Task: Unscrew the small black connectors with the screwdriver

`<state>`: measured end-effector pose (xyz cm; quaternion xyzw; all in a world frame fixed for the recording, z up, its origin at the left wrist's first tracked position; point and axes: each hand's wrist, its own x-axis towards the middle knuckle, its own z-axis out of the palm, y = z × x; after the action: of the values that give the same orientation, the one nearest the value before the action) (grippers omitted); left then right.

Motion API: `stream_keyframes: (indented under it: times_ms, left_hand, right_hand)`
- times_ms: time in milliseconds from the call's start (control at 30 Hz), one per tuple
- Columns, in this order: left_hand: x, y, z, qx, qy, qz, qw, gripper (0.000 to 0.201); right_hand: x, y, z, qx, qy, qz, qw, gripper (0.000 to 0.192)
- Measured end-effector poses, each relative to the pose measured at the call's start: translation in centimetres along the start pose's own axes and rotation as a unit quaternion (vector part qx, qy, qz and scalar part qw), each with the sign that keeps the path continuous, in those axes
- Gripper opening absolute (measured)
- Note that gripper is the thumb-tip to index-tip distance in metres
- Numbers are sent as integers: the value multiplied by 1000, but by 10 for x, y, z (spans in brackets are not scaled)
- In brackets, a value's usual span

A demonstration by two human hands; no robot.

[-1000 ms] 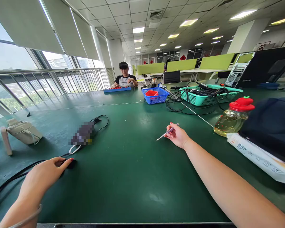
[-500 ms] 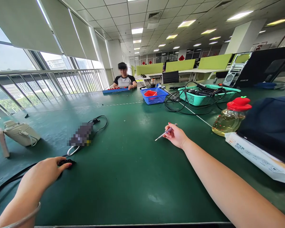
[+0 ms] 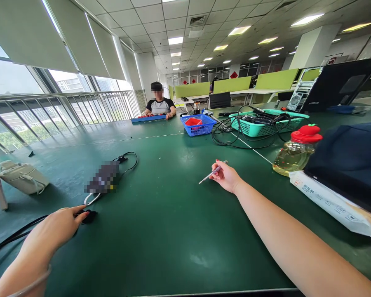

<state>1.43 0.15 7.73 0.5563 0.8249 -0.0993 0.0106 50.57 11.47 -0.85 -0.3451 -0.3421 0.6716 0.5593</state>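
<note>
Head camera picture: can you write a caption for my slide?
Right hand holds a thin screwdriver; left hand touches a black plug.
</note>
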Motion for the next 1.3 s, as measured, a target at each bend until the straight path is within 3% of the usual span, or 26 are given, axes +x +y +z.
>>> stream_keyframes:
  times_ms: [167,467,633,800,1300]
  left_hand:
    - [-2,-2,1,-27,-14,10,999,53]
    - [2,-7,5,-30,22,37,999,50]
    - [-6,2,1,-53,46,15,997,55]
    - [-5,0,4,-36,24,5,999,52]
    - [-1,-1,7,-38,-1,-51,998,69]
  right_hand:
    - [-1,-1,2,-1,-1,-2,1000,37]
    - [0,0,1,2,-7,-6,1000,37]
    - [0,0,1,-4,-14,-13,1000,38]
    - [0,0,1,-2,-6,-5,1000,38]
    - [1,0,-1,-11,-9,-5,1000,37]
